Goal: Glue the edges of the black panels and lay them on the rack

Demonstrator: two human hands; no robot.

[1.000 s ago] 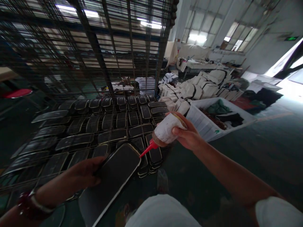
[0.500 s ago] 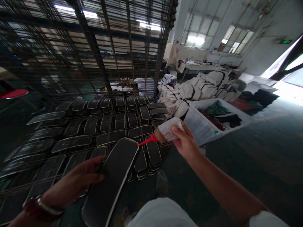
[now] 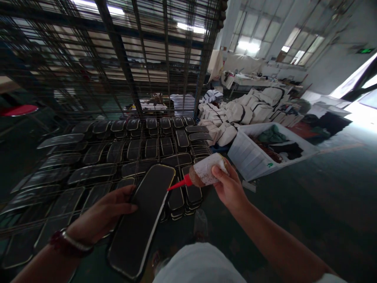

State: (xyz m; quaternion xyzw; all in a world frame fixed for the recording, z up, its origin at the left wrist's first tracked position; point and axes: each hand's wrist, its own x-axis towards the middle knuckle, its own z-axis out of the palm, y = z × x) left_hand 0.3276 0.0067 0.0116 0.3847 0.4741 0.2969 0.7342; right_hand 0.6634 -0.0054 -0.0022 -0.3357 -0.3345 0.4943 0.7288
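My left hand grips the left edge of a long dark panel with rounded corners, held tilted in front of me. A pale line runs along the panel's right edge, and a yellowish one round its top corner. In my right hand is a squeeze bottle with a whitish label, brownish contents and a red nozzle. My thumb presses on its side. The nozzle tip points left and down, at the panel's upper right edge; whether it touches cannot be made out.
Many similar dark panels with pale rims lie in rows on a wire rack ahead, beneath an upright wire grid. To the right stands a white plastic bin holding cloth. Behind it are heaped cream-coloured bundles.
The nozzle tip has moved from the panel's upper right corner down along its right edge. The panel has shifted slightly up and right in view, with more of its lower end showing.
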